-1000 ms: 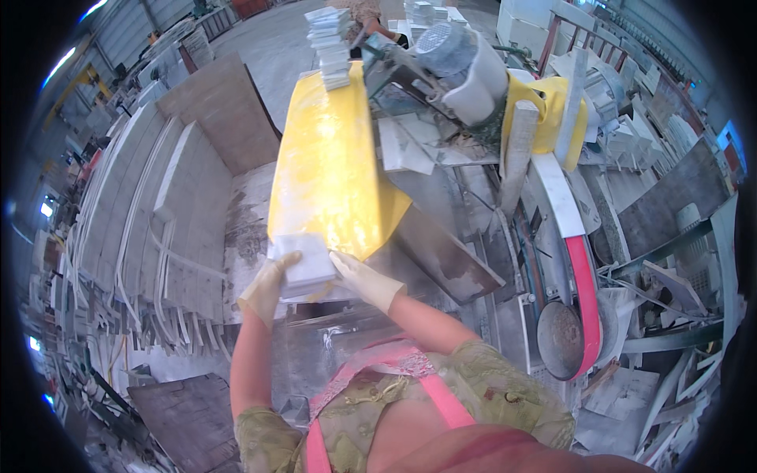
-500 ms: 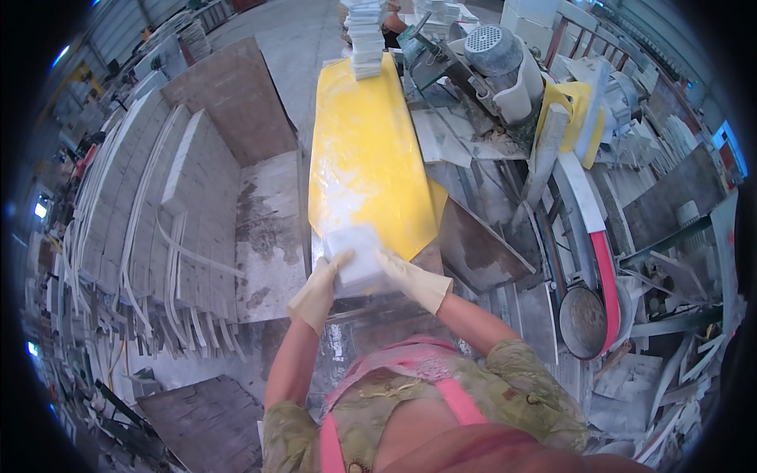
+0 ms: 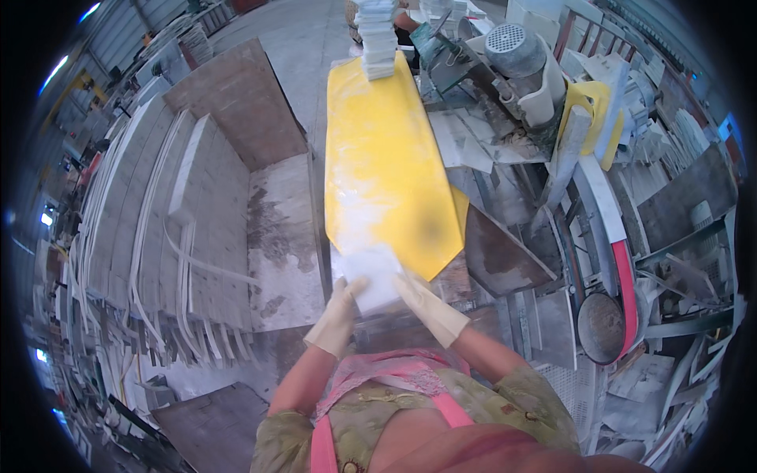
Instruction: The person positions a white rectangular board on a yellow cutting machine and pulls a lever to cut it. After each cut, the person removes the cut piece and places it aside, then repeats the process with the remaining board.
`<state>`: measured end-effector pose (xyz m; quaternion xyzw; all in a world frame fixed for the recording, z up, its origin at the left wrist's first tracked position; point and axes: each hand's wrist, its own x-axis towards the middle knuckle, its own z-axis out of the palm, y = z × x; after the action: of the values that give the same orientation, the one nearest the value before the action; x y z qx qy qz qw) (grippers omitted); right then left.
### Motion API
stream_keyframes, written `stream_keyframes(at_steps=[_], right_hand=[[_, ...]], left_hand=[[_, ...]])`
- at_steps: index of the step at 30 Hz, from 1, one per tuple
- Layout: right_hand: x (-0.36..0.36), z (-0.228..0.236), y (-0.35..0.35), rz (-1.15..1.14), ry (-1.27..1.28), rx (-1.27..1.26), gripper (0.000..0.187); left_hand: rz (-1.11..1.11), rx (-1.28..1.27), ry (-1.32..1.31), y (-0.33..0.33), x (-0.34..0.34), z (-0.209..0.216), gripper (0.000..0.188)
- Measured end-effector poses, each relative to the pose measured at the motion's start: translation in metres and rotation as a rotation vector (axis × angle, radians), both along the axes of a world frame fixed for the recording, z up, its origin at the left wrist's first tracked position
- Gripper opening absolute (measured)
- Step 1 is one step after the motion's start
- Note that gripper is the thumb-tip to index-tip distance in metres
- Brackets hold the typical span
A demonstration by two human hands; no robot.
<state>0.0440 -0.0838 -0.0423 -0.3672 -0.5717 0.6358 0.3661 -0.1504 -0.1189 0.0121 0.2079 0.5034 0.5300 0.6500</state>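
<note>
Both my hands wear cream rubber gloves. Between them is a white square stone tile (image 3: 369, 277), smeared by motion; whether it is one piece or several stacked I cannot tell. My left hand (image 3: 341, 309) grips its left side, and my right hand (image 3: 426, 303) closes on the right side. The tile is at the near end of a bench spread with a yellow plastic sheet (image 3: 386, 150), partly over the sheet's near edge. White dust or wet film streaks the sheet. At its far end rises a tall stack of white tiles (image 3: 377, 39).
On the left stand upright rows of grey-white stone slabs (image 3: 209, 181) beside a brown board (image 3: 236, 102). To the right are a dusty motor (image 3: 514, 49), a belt machine with a red band (image 3: 625, 296), and stone offcuts. A person (image 3: 404, 22) is partly visible beyond the stack.
The head view has shifted, so the bench and surroundings appear farther right and a little lower. My hands still grip the tile, which looks slightly turned.
</note>
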Motion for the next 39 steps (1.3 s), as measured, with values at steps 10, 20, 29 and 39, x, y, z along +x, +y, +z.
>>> stream_keyframes(at_steps=[10, 20, 29, 39], right_hand=[[-0.101, 0.05, 0.001, -0.305, -0.403, 0.248, 0.053], [-0.168, 0.026, 0.21, -0.37, -1.2, 0.713, 0.056], [-0.18, -0.003, 0.226, -0.352, -1.44, 0.685, 0.061], [-0.178, 0.014, 0.234, -0.224, -1.468, 0.565, 0.061]], left_hand=[[-0.236, 0.062, -0.289, 0.034, -0.11, 0.005, 0.082], [-0.117, 0.113, -0.224, 0.168, -0.24, 0.011, 0.072], [-0.103, 0.143, -0.141, 0.405, -0.239, 0.055, 0.056], [-0.167, 0.296, -0.077, 0.663, -0.194, 0.033, 0.062]])
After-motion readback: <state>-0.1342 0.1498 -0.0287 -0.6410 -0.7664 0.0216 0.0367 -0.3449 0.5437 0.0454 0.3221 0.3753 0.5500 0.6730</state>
